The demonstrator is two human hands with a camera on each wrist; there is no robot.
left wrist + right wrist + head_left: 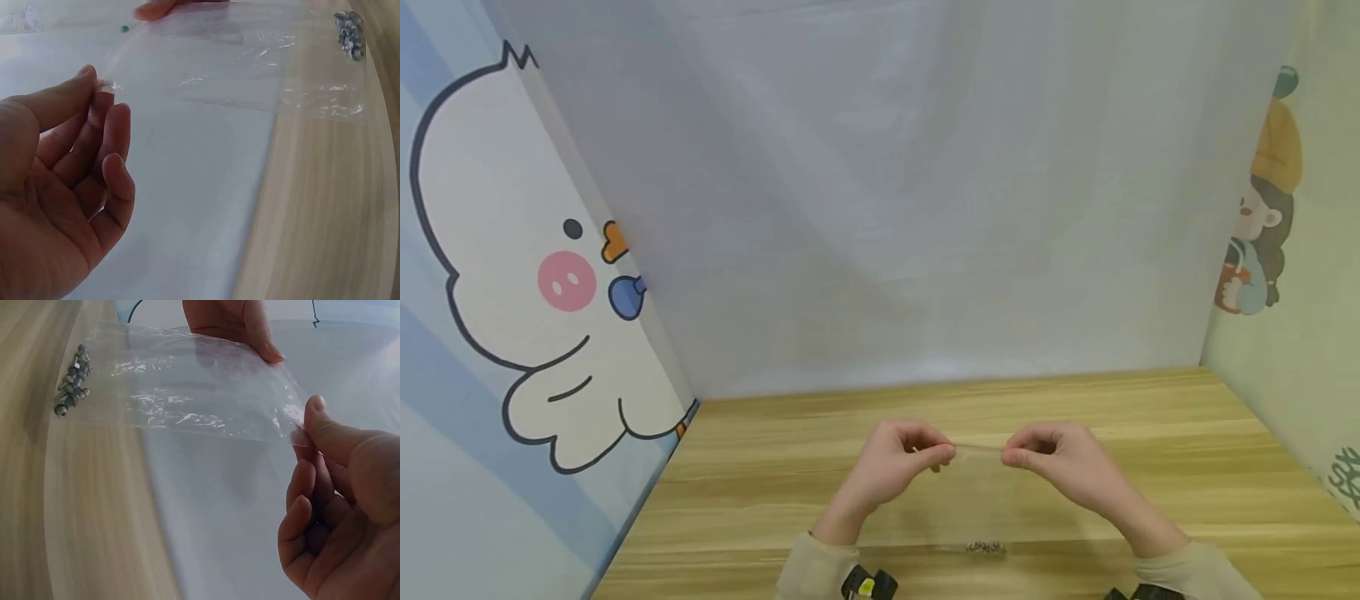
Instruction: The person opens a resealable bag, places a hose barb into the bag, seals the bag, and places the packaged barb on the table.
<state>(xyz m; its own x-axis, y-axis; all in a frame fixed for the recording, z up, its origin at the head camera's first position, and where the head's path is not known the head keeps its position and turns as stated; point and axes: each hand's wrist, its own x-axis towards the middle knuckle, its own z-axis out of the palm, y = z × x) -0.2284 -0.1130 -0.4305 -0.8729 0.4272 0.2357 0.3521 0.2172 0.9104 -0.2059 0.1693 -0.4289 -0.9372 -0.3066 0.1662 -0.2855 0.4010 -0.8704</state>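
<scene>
A clear plastic bag [187, 381] hangs between my two hands, stretched along its top edge. My left hand [898, 462] pinches one top corner between thumb and forefinger, its other fingers loosely curled. At the opposite corner my right hand [1067, 462] pinches the edge the same way. Several small silvery metal pieces, like screws or nuts [73, 381], lie gathered along the bag's bottom edge; the left wrist view shows the same cluster of metal pieces [349, 35] at the far end of the film.
Beneath the hands is a wood-grain table [760, 475]. A pale grey curtain [887, 208] closes off its back. On the left stands a panel with a cartoon bird [497, 208]; a light green panel [1315, 333] with a cartoon figure stands on the right.
</scene>
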